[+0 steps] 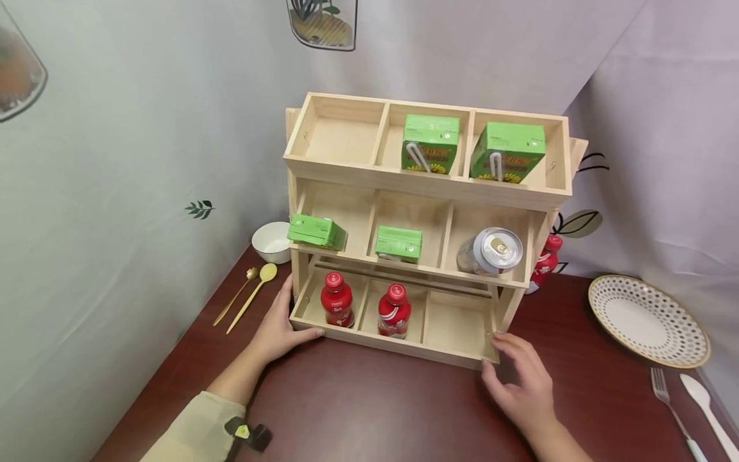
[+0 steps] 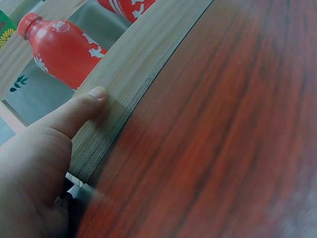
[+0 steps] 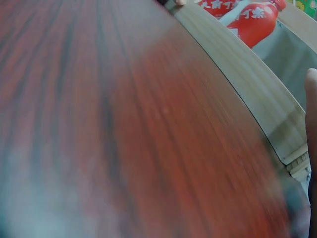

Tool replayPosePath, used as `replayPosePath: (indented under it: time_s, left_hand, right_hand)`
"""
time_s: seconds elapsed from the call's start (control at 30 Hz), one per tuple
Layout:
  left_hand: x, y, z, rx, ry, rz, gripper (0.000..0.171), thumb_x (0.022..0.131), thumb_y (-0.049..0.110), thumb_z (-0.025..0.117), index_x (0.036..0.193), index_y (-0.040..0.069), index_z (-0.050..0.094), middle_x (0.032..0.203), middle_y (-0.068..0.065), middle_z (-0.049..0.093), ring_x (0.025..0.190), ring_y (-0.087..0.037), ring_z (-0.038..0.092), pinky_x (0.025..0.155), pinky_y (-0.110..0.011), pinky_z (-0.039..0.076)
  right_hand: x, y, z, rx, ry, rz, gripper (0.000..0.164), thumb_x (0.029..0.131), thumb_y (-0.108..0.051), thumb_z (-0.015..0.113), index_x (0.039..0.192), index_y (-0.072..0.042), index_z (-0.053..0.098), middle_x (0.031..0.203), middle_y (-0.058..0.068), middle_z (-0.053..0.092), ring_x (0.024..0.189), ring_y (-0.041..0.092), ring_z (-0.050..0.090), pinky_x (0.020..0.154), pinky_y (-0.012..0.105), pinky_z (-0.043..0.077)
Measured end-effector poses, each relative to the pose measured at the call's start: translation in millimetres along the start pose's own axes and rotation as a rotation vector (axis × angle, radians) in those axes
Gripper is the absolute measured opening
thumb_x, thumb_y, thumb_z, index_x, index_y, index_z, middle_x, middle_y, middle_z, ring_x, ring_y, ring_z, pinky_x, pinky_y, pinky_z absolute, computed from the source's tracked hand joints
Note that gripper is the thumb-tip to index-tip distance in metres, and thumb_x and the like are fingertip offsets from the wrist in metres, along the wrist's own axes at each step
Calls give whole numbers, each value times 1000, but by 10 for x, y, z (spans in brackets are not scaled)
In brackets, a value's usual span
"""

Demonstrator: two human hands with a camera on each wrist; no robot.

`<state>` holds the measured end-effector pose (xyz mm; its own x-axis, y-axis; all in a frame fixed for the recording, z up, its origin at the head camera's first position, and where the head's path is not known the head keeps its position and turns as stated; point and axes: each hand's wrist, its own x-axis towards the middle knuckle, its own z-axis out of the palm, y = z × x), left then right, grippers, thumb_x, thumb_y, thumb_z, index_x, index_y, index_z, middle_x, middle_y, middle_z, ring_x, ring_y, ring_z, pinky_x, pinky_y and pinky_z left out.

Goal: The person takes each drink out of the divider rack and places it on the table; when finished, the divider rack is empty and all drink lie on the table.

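Note:
A three-tier wooden shelf point(image 1: 427, 181) stands on the table, with divided trays. My left hand point(image 1: 276, 333) grips its lower left front corner. In the left wrist view, the thumb point(image 2: 88, 106) presses flat on the front board point(image 2: 131, 79) while the other fingers are hidden behind the corner. At the lower right corner, my right hand point(image 1: 525, 385) brackets the wood, thumb at the front and fingertips at the end board. Only one finger point(image 3: 311, 134) shows in the right wrist view. Two red bottles, a left one point(image 1: 337, 300) and a middle one point(image 1: 395, 312), stand in the bottom tray.
Two green cartons point(image 1: 430, 144) point(image 1: 508, 152) sit up top; two more point(image 1: 317, 231) point(image 1: 398, 244) and a can point(image 1: 491, 251) fill the middle tier. At left are a bowl point(image 1: 271, 242) and gold spoons point(image 1: 254, 295); at right, a bottle point(image 1: 545, 264), plate point(image 1: 649, 321), fork point(image 1: 672, 407), white spoon point(image 1: 707, 410).

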<state>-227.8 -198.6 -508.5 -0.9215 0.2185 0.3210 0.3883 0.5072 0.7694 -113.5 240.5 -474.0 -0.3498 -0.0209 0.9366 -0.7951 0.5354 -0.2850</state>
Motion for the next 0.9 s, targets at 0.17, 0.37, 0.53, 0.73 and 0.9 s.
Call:
replayPosePath:
  time_s: [0.17,0.37,0.53,0.73,0.9]
  left_hand:
    - [-1,-6,8,-4,-1,9,129,57,49,91,154,37,7,152,-3,28,135,-21,31,106,-51,28]
    - [3,5,11,-4,11,9,130,56,48,92,155,37,8,152,-2,29,135,-21,31,105,-51,28]
    - [23,15,74,-10,6,9,130,55,48,92,154,36,8,152,-1,29,136,-21,30,106,-51,28]
    - [44,27,105,0,-3,0,130,56,52,90,154,38,7,153,0,28,136,-20,30,106,-51,28]
    - [12,24,31,2,20,-12,129,55,50,92,154,38,9,152,0,29,135,-20,31,106,-51,29]
  right_hand:
    - [23,-21,87,4,2,-19,27,75,-8,72,92,13,68,95,28,64,92,33,62,92,24,44]
    - [45,-21,199,12,-7,-63,25,78,-9,71,91,12,68,95,27,64,88,36,61,91,26,45]
    - [50,-24,252,3,-13,-82,25,79,-10,71,91,11,69,95,26,64,88,36,61,92,28,46]
    - [61,-7,344,-37,-56,-83,27,79,-13,69,95,9,70,99,25,65,93,40,60,97,33,42]
    - [39,-61,542,-53,-124,-77,33,75,-12,69,102,8,69,104,23,64,102,39,58,99,37,41]
